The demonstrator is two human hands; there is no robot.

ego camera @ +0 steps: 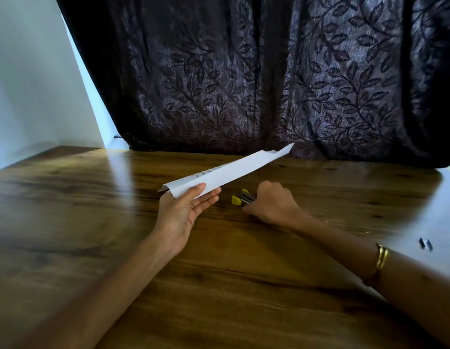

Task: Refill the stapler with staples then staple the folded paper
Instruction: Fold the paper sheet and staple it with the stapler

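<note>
Evidently the stapling step is at hand, not the refill: the left hand (186, 210) lies palm-up with its fingers nearly straight under the near end of the folded paper (226, 172), the thumb pressed on top to pinch it, so the long white strip is lifted off the desk (93, 222) and points away toward about two o'clock, its far tip against the dark leaf-patterned curtain (269, 71). At three o'clock from that hand, just beside it but apart, the right hand (271, 205) is curled knuckles-up round the stapler (241, 197), whose yellow nose and a bit of grey metal poke out toward nine o'clock; the mouth looks slightly parted, and it sits at or just above the desk, I cannot tell which. The paper's near end is close to the stapler's nose but not yet between its jaws. The next move, as I judge it, calls for bringing the two together, sliding the paper's edge into the mouth, squaring it, then squeezing firmly. Most of the stapler's body is hidden in the fist, so whether it is loaded cannot be seen. A small dark and silvery object (425, 244) lies at the desk's right edge, around four o'clock from the right hand, too blurred to name; a gold bangle (381, 258) circles the right forearm.
</note>
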